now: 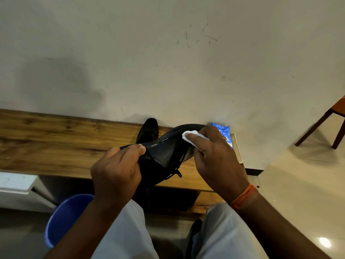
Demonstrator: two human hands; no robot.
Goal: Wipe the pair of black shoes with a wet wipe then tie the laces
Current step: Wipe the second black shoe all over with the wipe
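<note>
Left hand grips black shoe; right hand presses wipe.

Plain indoor room — wooden bench, scuffed wall, tiled floor.

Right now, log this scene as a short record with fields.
left hand: grips the held shoe at its heel end
right hand: presses a white wipe on the held shoe
laces: hanging loose
second shoe: on the wooden shelf, by the wall
wipes pack: blue, behind right hand
bucket: blue, below the shelf
</note>
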